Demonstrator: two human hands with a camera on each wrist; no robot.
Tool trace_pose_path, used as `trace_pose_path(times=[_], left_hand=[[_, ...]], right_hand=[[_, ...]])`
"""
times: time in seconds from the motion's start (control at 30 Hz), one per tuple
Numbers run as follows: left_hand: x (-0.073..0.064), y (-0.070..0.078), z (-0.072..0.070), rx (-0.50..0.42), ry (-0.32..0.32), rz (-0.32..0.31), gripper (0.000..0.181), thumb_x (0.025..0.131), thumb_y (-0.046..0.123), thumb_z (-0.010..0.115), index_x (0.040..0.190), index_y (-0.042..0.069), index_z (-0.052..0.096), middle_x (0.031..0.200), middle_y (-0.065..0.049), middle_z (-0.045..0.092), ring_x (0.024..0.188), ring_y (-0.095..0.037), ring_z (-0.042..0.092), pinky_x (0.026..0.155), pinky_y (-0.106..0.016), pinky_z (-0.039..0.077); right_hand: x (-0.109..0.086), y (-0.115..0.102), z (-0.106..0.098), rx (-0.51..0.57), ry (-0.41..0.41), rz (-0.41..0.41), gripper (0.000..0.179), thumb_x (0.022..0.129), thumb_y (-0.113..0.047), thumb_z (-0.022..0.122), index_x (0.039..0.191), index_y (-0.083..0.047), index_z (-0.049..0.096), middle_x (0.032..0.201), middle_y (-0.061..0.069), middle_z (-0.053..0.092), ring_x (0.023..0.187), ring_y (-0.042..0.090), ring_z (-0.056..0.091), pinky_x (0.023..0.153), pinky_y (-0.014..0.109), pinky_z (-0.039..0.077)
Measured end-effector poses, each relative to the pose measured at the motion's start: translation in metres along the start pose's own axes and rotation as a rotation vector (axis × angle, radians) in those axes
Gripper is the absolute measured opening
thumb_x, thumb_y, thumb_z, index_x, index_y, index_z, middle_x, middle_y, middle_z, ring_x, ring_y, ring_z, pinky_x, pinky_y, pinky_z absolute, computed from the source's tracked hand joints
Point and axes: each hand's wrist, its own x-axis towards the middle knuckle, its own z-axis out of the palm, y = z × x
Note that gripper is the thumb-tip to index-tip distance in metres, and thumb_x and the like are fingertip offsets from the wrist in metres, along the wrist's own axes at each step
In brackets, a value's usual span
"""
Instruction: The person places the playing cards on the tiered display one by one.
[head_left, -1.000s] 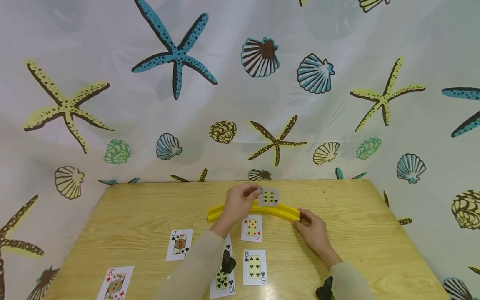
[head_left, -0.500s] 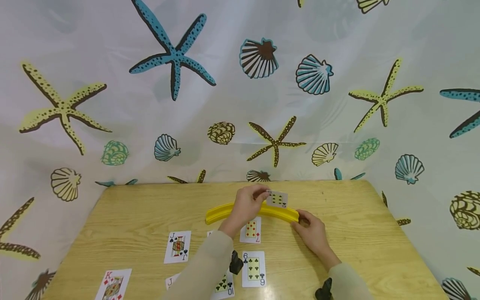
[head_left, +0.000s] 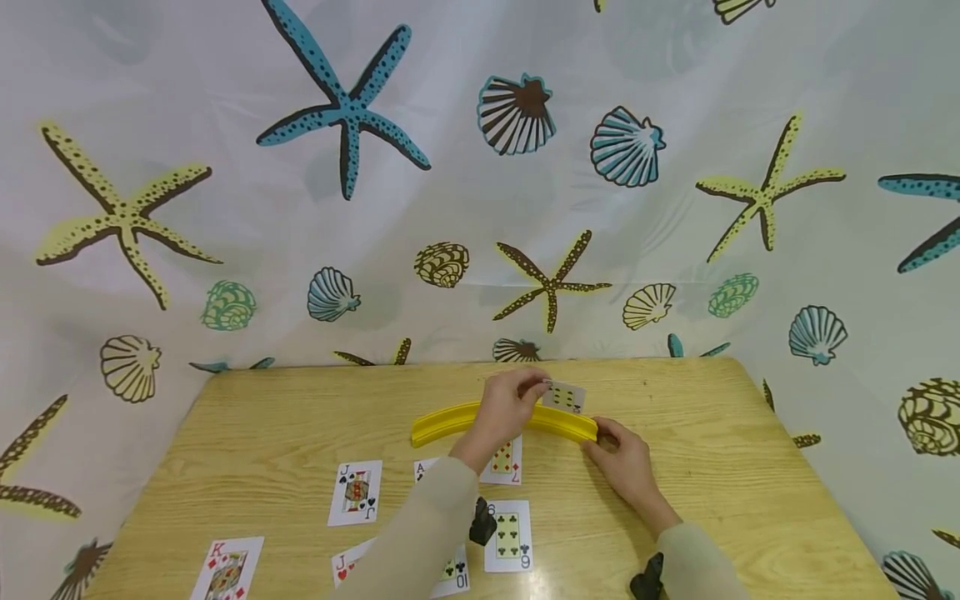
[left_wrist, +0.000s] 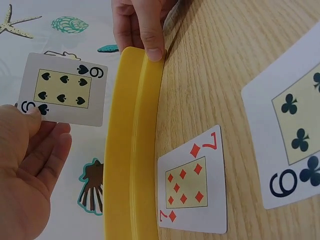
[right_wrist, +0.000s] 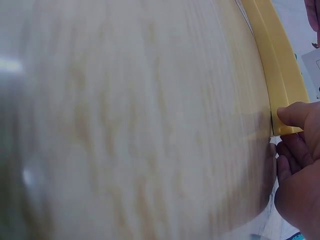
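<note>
A six of spades [left_wrist: 62,89] is pinched at one corner between the thumb and fingers of my left hand [head_left: 510,408], its face toward me. In the head view this card overlaps the right half of a curved yellow card holder [head_left: 442,422], just above its groove. The holder lies across the table, bowed away from me. My right hand [head_left: 626,462] grips the holder's right end, thumb on the near side, as the right wrist view also shows. A seven of diamonds [left_wrist: 187,182] lies face up right in front of the holder, partly behind my left forearm in the head view.
On the wooden table [head_left: 285,408] lie a six of clubs [head_left: 507,537], a jack of spades [head_left: 356,493], a king of diamonds [head_left: 227,571] and a red jack [head_left: 350,560]. My left sleeve partly covers an ace [head_left: 422,468] and a ten of clubs [head_left: 455,575]. A patterned cloth [head_left: 450,208] hangs behind.
My left hand has carried the six of spades rightward along the holder, toward its right end. My right hand stays on the holder's end. The ace and red jack show more from under my sleeve.
</note>
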Motion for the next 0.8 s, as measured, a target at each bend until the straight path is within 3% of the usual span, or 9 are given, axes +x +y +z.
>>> trace_pose_path(times=[0.43,0.8], left_hand=[[0.003,-0.002,0.014,0.02,0.011,0.005,0.018,0.106,0.012,0.064,0.119,0.008,0.077,0.11,-0.011,0.079,0.084,-0.013,0.064,0.071,-0.022,0.055],[0.004,-0.003,0.02,0.005,-0.019,-0.015,0.02,0.107,0.011,0.062,0.12,0.006,0.076,0.111,-0.011,0.079,0.092,-0.02,0.07,0.077,-0.026,0.059]], right_hand=[[0.0,-0.001,0.001,0.003,-0.007,-0.008,0.044,0.098,-0.01,0.076,0.139,0.001,0.065,0.138,0.022,0.068,0.126,0.038,0.067,0.109,0.054,0.053],[-0.001,0.0,0.0,0.0,-0.004,0.0,0.045,0.098,-0.01,0.076,0.14,0.001,0.064,0.138,0.023,0.068,0.126,0.038,0.067,0.11,0.055,0.053]])
